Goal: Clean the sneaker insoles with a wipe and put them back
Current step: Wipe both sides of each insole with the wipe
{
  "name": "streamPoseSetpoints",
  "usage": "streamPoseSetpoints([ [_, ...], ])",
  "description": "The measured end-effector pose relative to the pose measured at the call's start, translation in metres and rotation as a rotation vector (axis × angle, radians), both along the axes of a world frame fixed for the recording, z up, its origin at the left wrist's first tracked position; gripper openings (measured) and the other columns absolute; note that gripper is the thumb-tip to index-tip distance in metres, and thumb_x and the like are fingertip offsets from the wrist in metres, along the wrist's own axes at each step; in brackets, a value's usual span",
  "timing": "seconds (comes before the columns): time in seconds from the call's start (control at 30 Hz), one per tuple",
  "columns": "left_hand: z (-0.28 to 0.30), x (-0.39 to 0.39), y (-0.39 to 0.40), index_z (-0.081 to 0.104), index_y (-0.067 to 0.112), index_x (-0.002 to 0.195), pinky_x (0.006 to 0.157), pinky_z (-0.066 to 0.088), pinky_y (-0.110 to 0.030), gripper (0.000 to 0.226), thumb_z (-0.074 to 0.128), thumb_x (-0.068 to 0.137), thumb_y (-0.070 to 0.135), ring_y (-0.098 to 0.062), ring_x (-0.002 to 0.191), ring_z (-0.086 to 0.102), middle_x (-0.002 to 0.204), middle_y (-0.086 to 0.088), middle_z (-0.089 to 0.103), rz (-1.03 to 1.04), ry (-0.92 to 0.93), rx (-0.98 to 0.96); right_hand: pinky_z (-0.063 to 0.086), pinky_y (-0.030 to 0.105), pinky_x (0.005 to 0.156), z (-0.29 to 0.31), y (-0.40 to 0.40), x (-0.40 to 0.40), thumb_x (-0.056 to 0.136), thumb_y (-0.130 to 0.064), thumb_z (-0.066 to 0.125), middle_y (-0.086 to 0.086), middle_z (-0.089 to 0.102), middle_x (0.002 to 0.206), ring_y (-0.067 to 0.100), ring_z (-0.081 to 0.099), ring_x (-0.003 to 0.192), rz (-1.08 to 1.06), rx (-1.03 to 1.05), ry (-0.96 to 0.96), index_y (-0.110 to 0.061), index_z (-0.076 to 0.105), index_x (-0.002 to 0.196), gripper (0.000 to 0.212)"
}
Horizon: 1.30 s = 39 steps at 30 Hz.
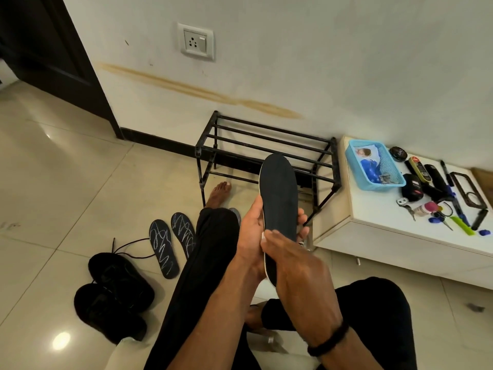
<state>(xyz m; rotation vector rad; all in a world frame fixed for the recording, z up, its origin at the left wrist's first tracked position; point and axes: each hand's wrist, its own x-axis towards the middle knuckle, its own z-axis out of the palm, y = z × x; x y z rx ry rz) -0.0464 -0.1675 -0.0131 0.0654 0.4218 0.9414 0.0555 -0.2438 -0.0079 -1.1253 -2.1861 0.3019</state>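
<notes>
Over the lap, left hand (253, 231) grips the insole (278, 206) upright, right hand (290, 260) pinching a wipe at its heel w/ risk: hard rub could bend the insole or twist it loose.

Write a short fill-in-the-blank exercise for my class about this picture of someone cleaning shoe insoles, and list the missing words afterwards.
1. The left hand holds a dark insole while the ____ hand presses on its lower part.
2. Two scribbled insoles lie on the ____ beside the black sneakers.
3. The blue basket sits on a ____ cabinet.
4. The metal shoe rack stands against the ____.

Missing words: right; floor; white; wall
</notes>
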Motion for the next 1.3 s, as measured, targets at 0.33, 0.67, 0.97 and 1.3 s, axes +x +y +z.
streamPoseSetpoints([
  [0.33,0.003,-0.008,-0.001,0.049,0.001,0.146,0.104,0.046,-0.04,0.079,0.053,0.098,0.064,-0.03,0.11,0.059,0.124,-0.019,0.058,0.061,-0.037,0.011,0.04,0.032,0.115,0.033,-0.055,0.051,0.111,-0.015,0.031,-0.003,0.048,0.153,0.013,0.041,0.144,0.146,0.038,-0.38,-0.013,0.061,0.137,0.039],
  [0.67,0.009,-0.005,-0.005,0.054,0.003,0.146,0.122,0.031,-0.056,0.072,0.037,0.101,0.057,-0.042,0.14,0.049,0.148,-0.027,0.052,0.173,0.053,-0.002,0.051,0.018,0.099,0.061,-0.001,0.078,0.085,0.003,0.069,-0.001,0.069,0.127,0.009,0.067,0.115,-0.358,-0.003,0.004,-0.012,0.071,0.122,0.04],
  [0.97,0.018,0.003,-0.008,0.081,0.024,0.112,0.103,0.054,-0.044,0.082,0.02,0.097,0.077,-0.026,0.12,0.068,0.129,-0.014,0.071,0.195,0.298,0.066,0.045,-0.001,0.074,0.071,0.061,0.017,0.095,-0.015,0.065,-0.013,0.074,0.098,-0.001,0.068,0.083,-0.571,-0.215,0.318,-0.022,0.072,0.12,0.027],
  [1.3,0.008,0.016,-0.008,0.055,0.016,0.143,0.113,0.046,-0.045,0.077,0.034,0.094,0.072,-0.026,0.126,0.064,0.134,-0.013,0.068,0.171,0.329,0.061,0.058,0.027,0.08,0.064,0.061,-0.026,0.097,-0.014,0.062,0.008,0.077,0.102,0.021,0.074,0.087,-0.586,-0.262,-0.031,-0.017,0.074,0.115,0.022],
])
